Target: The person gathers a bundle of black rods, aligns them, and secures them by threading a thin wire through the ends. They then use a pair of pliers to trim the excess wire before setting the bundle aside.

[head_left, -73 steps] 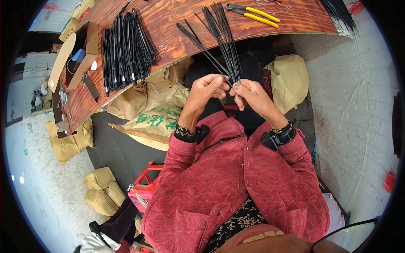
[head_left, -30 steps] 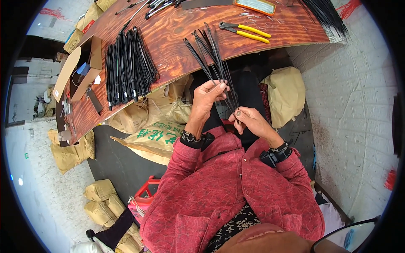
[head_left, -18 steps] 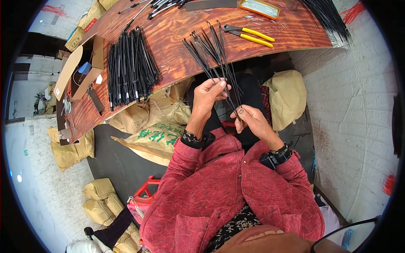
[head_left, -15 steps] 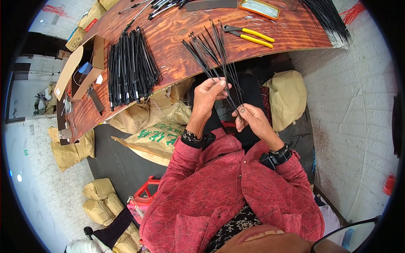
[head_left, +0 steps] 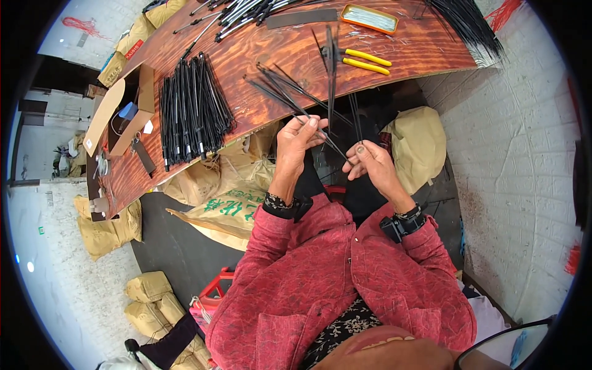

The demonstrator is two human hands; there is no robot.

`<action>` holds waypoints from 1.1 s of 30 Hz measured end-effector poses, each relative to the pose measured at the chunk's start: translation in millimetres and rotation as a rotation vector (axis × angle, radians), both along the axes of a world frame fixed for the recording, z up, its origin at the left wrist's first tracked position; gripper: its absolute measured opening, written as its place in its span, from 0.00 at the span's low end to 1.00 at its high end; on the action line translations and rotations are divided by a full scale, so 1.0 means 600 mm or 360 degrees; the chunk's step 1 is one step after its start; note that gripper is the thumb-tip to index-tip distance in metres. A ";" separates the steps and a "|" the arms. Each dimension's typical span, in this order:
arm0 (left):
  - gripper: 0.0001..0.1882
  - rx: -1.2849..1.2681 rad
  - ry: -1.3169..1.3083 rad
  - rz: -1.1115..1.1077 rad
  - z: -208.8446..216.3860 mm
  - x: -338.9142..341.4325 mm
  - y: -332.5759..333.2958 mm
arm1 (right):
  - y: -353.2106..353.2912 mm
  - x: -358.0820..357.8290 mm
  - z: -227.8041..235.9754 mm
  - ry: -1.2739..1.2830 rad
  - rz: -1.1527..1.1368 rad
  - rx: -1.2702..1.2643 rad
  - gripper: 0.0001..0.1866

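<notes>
My left hand (head_left: 297,142) is closed, with thumb and fingers pinching a fanned bunch of thin black rods (head_left: 279,90) just off the table's front edge. To its right, my right hand (head_left: 373,164) pinches the lower ends of a few more thin black rods. Some of these rise steeply, and others cross between the two hands. Beyond the hands, pincers with yellow handles (head_left: 368,60) lie on the table, their dark head partly behind the raised rods. On the left of the table is a thick pile of black rods (head_left: 194,111) with silvery fittings.
The brown wooden table (head_left: 259,46) bears an orange-rimmed tray of thin pale pins (head_left: 370,18), a dark flat bar (head_left: 302,18) and an open cardboard box (head_left: 143,92). Paper sacks (head_left: 416,148) stand beneath it. A white brick wall (head_left: 512,160) rises on the right.
The rods between my hands have spread into separate groups, with the left bunch tilting farther left. My hands stay close to their earlier places, and the whole view has shifted slightly.
</notes>
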State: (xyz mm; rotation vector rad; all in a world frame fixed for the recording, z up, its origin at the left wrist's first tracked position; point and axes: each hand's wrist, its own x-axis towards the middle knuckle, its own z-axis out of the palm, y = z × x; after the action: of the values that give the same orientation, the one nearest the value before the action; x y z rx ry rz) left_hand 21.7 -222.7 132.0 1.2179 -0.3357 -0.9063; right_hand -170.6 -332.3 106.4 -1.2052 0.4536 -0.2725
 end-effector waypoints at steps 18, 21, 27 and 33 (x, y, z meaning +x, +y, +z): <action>0.11 -0.0136 -0.0195 -0.0161 0.024 -0.011 0.008 | 0.030 -0.018 0.024 0.0024 -0.0233 -0.0713 0.17; 0.11 -0.0153 -0.0178 -0.0182 0.027 -0.019 0.008 | 0.032 -0.020 0.021 0.0033 -0.0246 -0.0845 0.17; 0.14 -0.0123 -0.0229 -0.0181 0.038 -0.028 0.015 | 0.044 -0.020 0.017 -0.0037 -0.0194 -0.0963 0.16; 0.18 -0.0119 -0.0240 -0.0138 0.040 -0.043 0.025 | 0.045 -0.032 0.021 -0.0086 -0.0077 -0.0841 0.15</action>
State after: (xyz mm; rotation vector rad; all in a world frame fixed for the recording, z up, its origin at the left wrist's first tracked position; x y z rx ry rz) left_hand -4.0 -207.5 155.9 1.2126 -0.5424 -0.8705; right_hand -189.9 -305.6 118.9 -1.6983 0.3739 -0.4850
